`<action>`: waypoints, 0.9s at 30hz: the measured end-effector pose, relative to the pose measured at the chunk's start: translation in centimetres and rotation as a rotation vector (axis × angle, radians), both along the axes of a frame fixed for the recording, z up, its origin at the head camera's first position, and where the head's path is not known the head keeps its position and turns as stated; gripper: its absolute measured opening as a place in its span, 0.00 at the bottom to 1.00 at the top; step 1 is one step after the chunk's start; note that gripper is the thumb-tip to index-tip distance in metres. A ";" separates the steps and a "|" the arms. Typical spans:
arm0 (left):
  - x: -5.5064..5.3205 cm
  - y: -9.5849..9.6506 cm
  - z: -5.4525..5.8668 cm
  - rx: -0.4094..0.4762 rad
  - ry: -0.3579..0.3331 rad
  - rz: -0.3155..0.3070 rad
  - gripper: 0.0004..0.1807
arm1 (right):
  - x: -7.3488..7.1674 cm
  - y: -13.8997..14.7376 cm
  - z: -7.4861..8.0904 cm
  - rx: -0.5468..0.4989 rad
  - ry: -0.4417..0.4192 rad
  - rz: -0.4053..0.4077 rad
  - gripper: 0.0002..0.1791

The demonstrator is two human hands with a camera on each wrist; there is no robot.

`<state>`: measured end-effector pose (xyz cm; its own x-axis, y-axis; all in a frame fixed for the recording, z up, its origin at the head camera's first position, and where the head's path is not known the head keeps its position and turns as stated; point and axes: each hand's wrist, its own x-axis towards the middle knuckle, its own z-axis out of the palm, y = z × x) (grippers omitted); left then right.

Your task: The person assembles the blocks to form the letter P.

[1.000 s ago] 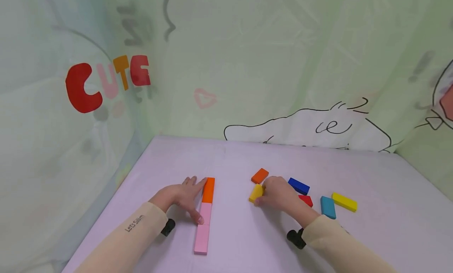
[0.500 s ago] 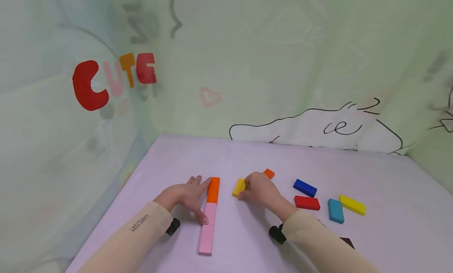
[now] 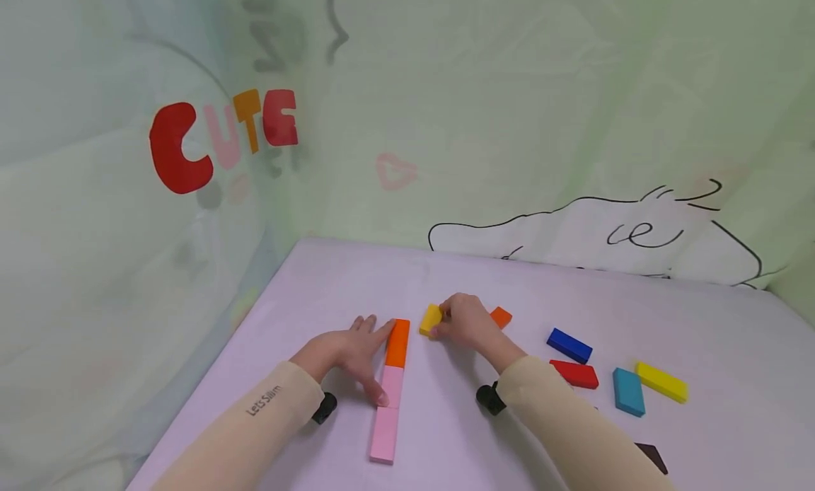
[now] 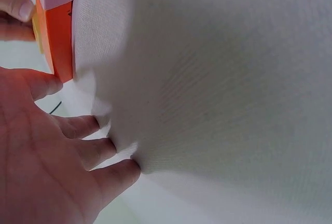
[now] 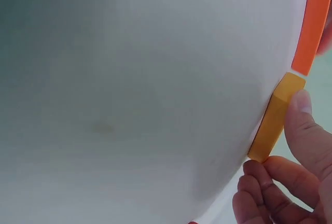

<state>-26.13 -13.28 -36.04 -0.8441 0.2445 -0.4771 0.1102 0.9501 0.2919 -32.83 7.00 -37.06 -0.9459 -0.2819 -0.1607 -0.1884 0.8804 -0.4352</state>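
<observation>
Three flat blocks lie end to end in a row: an orange block (image 3: 397,342) farthest away, then one pink block (image 3: 392,385) and a second pink block (image 3: 384,436). My left hand (image 3: 344,351) rests along the row's left side with fingers spread. Its index fingertip touches the orange block's far end, and its thumb touches the row near where the pink blocks meet. To the right of the orange block, my right hand (image 3: 469,322) pinches a yellow block (image 3: 429,320) between thumb and fingers. A narrow gap separates this yellow block (image 5: 272,121) from the orange one.
Behind my right hand lies a loose orange block (image 3: 501,317). Farther right are a blue block (image 3: 569,345), a red block (image 3: 575,374), a teal block (image 3: 629,392), another yellow block (image 3: 662,382) and a dark brown piece (image 3: 652,458). Cloth walls (image 3: 484,109) enclose the table.
My right hand has carried the yellow block left and away from me, closer to the row's far end. My left hand stays on the row. The head view has turned slightly left.
</observation>
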 end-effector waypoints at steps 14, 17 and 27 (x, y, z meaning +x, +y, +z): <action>-0.1 -0.1 -0.1 -0.041 -0.004 0.005 0.65 | -2.7 -0.7 0.1 -0.058 -0.076 0.012 0.34; -0.1 -0.1 -0.1 -0.041 -0.003 0.009 0.65 | -2.9 -0.5 -0.1 -0.061 -0.086 0.013 0.34; -0.1 0.1 0.0 -0.042 -0.002 0.028 0.65 | -3.2 -1.1 -0.3 -0.077 -0.057 0.016 0.29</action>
<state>-26.18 -13.18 -36.03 -0.8492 0.2002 -0.4887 0.0826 0.9643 0.2516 -35.98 5.85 -37.32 -0.9312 -0.3103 -0.1913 -0.1751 0.8411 -0.5117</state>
